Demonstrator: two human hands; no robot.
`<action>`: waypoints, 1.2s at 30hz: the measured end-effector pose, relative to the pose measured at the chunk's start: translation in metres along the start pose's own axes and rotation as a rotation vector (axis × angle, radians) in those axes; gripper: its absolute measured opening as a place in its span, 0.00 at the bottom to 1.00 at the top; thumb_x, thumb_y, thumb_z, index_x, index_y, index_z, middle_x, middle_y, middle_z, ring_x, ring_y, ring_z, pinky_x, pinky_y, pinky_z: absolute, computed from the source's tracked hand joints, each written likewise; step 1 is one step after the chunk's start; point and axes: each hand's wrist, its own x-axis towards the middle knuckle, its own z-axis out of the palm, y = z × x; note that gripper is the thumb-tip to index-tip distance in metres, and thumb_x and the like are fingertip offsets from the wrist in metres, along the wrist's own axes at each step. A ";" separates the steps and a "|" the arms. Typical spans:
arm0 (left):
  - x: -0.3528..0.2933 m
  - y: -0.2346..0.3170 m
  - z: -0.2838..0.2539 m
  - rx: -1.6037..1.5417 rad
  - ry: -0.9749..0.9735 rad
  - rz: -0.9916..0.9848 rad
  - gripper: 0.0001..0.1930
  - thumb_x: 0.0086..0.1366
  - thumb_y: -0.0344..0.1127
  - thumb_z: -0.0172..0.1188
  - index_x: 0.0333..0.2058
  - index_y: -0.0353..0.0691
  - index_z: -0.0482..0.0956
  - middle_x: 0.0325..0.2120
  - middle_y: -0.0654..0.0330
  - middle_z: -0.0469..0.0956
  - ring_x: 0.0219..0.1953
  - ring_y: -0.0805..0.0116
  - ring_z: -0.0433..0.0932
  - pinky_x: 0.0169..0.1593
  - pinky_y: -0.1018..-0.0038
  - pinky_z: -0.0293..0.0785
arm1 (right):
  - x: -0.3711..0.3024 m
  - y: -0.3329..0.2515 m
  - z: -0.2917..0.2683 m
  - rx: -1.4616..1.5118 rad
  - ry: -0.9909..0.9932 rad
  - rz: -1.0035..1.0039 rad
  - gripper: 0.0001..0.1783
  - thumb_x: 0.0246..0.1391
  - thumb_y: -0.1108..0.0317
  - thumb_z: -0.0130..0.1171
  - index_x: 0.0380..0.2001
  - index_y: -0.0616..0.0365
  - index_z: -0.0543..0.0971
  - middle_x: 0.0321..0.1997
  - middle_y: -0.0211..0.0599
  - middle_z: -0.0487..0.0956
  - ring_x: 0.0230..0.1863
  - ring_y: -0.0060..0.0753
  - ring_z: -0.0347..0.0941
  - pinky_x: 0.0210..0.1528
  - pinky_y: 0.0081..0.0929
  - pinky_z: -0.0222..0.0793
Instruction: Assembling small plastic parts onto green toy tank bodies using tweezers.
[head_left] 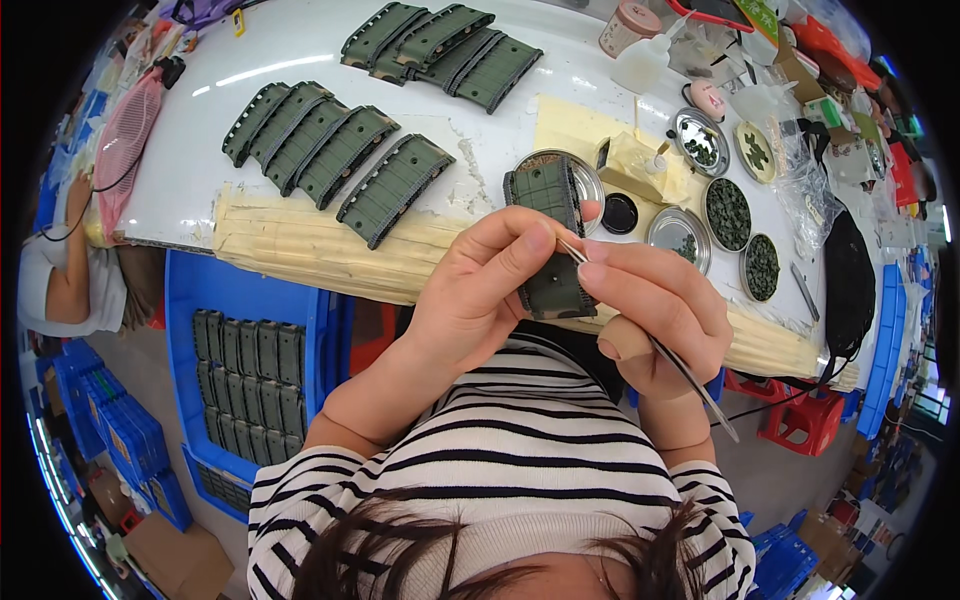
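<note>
Over the table's front edge, my left hand [490, 275] grips a dark green, curved plastic panel [556, 285] with ribbed, toothed edges. My right hand [665, 305] is closed around metal tweezers [697, 384], whose tips meet the panel's upper face beside my left thumb. Whether a small part sits between the tips cannot be made out. A tan cover wraps one finger of my right hand. Behind the panel, a round tin [592, 180] is partly hidden. Similar green panels [397, 190] lie in a row to the left, with another group [440, 52] farther back.
Round dishes of small dark green parts [728, 214] stand at the right, near a yellow-wrapped block [648, 168] and a black lid [620, 213]. A blue crate [190, 300] of panels sits below left. Another person's arm [72, 265] shows at far left.
</note>
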 end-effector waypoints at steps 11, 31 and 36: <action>0.000 -0.001 -0.001 0.004 -0.033 -0.006 0.10 0.70 0.38 0.49 0.40 0.37 0.74 0.39 0.59 0.78 0.43 0.73 0.78 0.48 0.72 0.77 | -0.004 0.002 0.000 -0.014 0.003 0.004 0.18 0.55 0.57 0.57 0.36 0.63 0.81 0.37 0.45 0.81 0.33 0.35 0.78 0.35 0.25 0.73; 0.000 0.009 0.005 0.122 0.108 0.167 0.35 0.62 0.18 0.46 0.66 0.46 0.47 0.57 0.48 0.65 0.53 0.54 0.73 0.56 0.55 0.73 | -0.029 0.027 -0.009 0.176 0.231 0.493 0.19 0.66 0.64 0.43 0.33 0.69 0.78 0.34 0.39 0.78 0.34 0.28 0.74 0.38 0.22 0.69; 0.002 0.014 0.001 0.060 0.125 0.140 0.30 0.60 0.17 0.49 0.61 0.37 0.55 0.55 0.49 0.67 0.54 0.52 0.72 0.57 0.55 0.72 | -0.044 0.044 -0.004 -0.009 0.249 0.588 0.07 0.57 0.72 0.55 0.31 0.62 0.81 0.27 0.34 0.77 0.28 0.26 0.68 0.33 0.22 0.63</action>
